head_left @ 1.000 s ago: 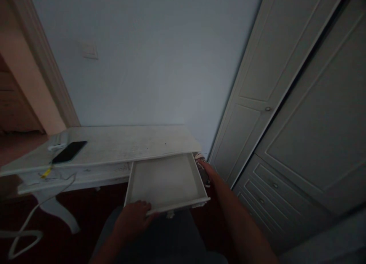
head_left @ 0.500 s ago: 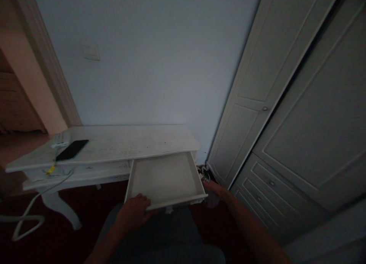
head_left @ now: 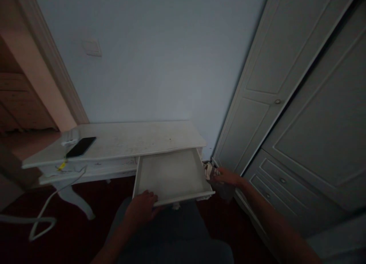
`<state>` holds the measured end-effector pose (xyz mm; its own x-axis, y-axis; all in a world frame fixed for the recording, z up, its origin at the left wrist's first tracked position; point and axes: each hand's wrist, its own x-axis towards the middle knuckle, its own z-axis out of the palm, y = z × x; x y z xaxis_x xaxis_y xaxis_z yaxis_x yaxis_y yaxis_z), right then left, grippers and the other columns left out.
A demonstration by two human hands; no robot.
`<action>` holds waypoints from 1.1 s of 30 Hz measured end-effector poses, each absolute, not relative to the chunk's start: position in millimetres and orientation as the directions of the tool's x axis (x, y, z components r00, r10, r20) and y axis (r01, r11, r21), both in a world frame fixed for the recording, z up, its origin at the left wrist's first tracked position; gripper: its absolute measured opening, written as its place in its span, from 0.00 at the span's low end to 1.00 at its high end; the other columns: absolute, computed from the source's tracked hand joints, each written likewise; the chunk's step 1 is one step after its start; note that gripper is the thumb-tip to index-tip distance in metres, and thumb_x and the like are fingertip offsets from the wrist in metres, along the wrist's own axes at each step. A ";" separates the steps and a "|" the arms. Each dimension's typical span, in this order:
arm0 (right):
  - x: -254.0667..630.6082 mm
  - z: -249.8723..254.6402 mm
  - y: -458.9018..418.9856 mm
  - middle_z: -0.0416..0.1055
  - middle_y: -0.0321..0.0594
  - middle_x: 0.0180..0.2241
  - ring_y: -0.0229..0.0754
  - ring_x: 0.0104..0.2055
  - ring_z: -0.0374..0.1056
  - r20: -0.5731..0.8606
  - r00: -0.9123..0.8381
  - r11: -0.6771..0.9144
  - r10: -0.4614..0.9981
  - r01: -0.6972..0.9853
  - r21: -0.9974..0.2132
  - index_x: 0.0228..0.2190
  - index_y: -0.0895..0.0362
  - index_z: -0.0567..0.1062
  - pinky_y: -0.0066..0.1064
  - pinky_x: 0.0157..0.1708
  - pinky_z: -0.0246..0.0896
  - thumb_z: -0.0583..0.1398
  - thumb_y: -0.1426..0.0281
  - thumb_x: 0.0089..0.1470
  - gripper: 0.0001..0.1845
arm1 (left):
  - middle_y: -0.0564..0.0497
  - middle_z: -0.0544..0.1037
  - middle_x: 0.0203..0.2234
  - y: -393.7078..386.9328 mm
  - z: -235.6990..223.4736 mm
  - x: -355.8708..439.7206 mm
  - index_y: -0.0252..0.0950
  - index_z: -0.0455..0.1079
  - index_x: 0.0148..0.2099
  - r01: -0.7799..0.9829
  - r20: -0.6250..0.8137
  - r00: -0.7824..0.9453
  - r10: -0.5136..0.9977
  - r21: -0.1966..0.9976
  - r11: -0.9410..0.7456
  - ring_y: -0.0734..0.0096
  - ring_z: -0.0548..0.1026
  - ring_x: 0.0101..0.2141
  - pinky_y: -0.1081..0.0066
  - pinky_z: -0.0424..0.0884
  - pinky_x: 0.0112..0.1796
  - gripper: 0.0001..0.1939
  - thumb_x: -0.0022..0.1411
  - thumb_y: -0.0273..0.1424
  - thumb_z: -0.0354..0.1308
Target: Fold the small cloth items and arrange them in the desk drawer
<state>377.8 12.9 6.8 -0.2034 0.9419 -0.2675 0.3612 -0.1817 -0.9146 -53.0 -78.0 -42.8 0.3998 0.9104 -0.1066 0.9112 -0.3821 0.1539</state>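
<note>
A white drawer [head_left: 174,176] is pulled out from the desk, its inside bare. My left hand [head_left: 143,206] grips the drawer's front edge near the left corner, fingers over the rim. To the right of the drawer, my right hand [head_left: 227,177] is closed on a crumpled greyish cloth [head_left: 210,171]. Part of the cloth hangs below the hand, dim and blurred. The cloth is apart from or just beside the drawer's right side; I cannot tell which.
The white desk [head_left: 137,136] stands against a pale wall. A black phone [head_left: 81,147] and a white power strip [head_left: 70,136] lie at its left end, with a white cable [head_left: 47,206] trailing down. A white wardrobe [head_left: 257,119] rises on the right.
My right hand has moved slightly right and up beside the drawer, and more of the cloth shows. My left hand stays on the drawer. The view has shifted a little.
</note>
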 end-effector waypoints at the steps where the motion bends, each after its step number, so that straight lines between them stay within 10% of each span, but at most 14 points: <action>1: 388.0 6.5 -3.4 0.81 0.42 0.30 0.48 0.31 0.75 -0.256 -0.280 -0.118 0.925 0.431 -0.895 0.32 0.58 0.84 0.35 0.37 0.70 0.72 0.70 0.41 0.12 | 0.40 0.82 0.47 -78.4 -40.6 -52.2 0.37 0.79 0.50 0.912 -0.107 0.399 0.911 0.150 -0.382 0.49 0.77 0.52 0.56 0.72 0.52 0.26 0.74 0.51 0.49; 9: 358.1 20.2 -9.3 0.79 0.49 0.49 0.58 0.51 0.73 0.200 -0.171 0.260 0.965 0.728 -0.634 0.49 0.53 0.81 0.42 0.55 0.63 0.69 0.59 0.53 0.23 | 0.41 0.83 0.48 -79.7 -36.7 -50.6 0.39 0.79 0.51 0.925 -0.113 0.369 0.923 0.144 -0.352 0.49 0.77 0.53 0.56 0.71 0.53 0.26 0.73 0.52 0.49; 22: 360.4 33.4 -6.5 0.82 0.42 0.33 0.50 0.35 0.76 -0.203 -0.410 0.275 0.889 0.833 -0.480 0.32 0.54 0.84 0.34 0.38 0.64 0.73 0.68 0.38 0.14 | 0.39 0.82 0.43 -78.4 -42.0 -51.8 0.36 0.80 0.47 0.927 -0.064 0.366 0.928 0.112 -0.358 0.48 0.79 0.48 0.56 0.73 0.47 0.30 0.74 0.54 0.45; 33: 142.9 -10.9 -49.0 0.82 0.46 0.47 0.54 0.47 0.77 -0.006 -0.593 0.548 0.805 0.747 -0.376 0.51 0.51 0.79 0.36 0.44 0.66 0.67 0.50 0.53 0.28 | 0.39 0.82 0.53 -75.7 -60.2 -60.2 0.38 0.78 0.56 0.904 0.069 0.252 0.965 0.339 -0.260 0.52 0.79 0.53 0.59 0.72 0.55 0.20 0.64 0.36 0.59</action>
